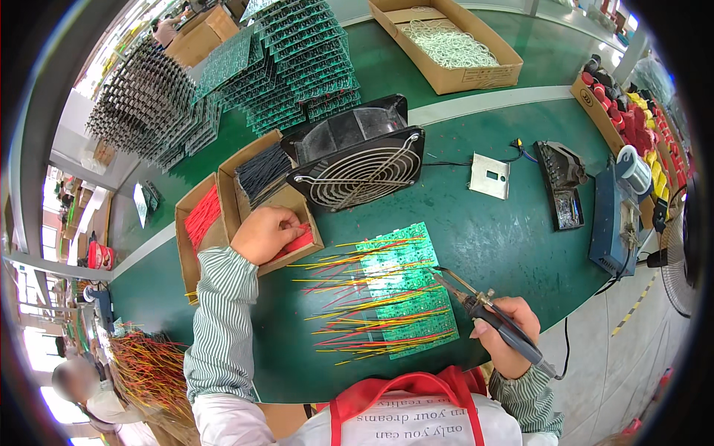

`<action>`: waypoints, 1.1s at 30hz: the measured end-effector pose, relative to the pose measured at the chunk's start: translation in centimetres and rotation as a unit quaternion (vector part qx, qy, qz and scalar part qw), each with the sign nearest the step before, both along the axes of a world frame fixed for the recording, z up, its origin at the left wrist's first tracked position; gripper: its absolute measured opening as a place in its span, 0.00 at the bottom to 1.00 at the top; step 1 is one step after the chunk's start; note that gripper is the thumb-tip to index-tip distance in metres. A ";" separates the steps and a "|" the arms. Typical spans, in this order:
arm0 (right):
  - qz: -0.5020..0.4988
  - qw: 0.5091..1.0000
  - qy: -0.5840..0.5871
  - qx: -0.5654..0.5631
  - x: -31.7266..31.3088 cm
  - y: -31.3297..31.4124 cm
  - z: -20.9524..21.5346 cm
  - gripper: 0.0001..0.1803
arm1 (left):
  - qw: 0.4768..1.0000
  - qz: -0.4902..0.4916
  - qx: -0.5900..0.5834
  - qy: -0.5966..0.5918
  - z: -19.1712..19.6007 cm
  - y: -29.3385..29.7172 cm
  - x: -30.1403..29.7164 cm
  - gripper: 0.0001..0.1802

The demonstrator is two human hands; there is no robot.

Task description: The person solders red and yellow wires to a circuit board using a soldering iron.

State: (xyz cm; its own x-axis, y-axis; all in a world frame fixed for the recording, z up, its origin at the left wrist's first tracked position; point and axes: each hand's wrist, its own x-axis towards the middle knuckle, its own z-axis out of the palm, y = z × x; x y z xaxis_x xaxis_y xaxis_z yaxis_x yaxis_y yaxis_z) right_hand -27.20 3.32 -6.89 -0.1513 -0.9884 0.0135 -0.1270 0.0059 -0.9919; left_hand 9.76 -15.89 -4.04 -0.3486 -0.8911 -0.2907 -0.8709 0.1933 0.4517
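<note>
My left hand (pixel 266 234) reaches into a cardboard box, its fingers curled together over some red wires (pixel 299 239). What is between the fingertips is hidden. In my right hand (pixel 510 334) is a soldering iron (pixel 506 324) with a thin metal guide tube along it. Its tip points left, at the right edge of a green circuit board panel (pixel 416 297). Red, yellow and black wires (pixel 338 281) stick out to the left across that panel in several rows. The left forearm passes in front of the open wire box (pixel 318 236).
A black fan (pixel 357 152) stands beyond the panel. Stacked circuit boards (pixel 297 63) rise at the far left. A box of white cords (pixel 454 44) sits at the back. A blue soldering station (pixel 616 219), solder spool (pixel 634 171) and black tray (pixel 559 182) are at right. Bundled wires (pixel 145 372) lie lower left.
</note>
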 end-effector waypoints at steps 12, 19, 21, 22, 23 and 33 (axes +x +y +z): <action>0.048 0.987 0.061 -0.137 1.3 -0.6 -0.3 0.16 | 0.965 0.200 -0.030 0.170 0.3 2.6 -0.3 0.11; 0.138 0.948 0.201 -0.202 1.6 -0.1 -0.5 0.22 | 0.923 0.262 -0.047 0.278 1.8 5.7 -1.1 0.09; 0.156 0.934 0.249 -0.203 1.6 0.1 -0.8 0.22 | 0.919 0.263 -0.063 0.286 1.6 7.2 -1.7 0.08; 0.153 0.933 0.250 -0.209 1.6 0.2 -1.1 0.22 | 0.916 0.262 -0.074 0.294 1.5 8.2 -2.0 0.08; 0.153 0.933 0.250 -0.209 1.6 0.3 -1.0 0.22 | 0.913 0.262 -0.084 0.302 1.4 9.1 -2.2 0.08; 0.150 0.927 0.260 -0.224 1.2 1.6 -0.9 0.22 | 0.899 0.319 -0.084 0.288 -4.0 13.9 -1.1 0.07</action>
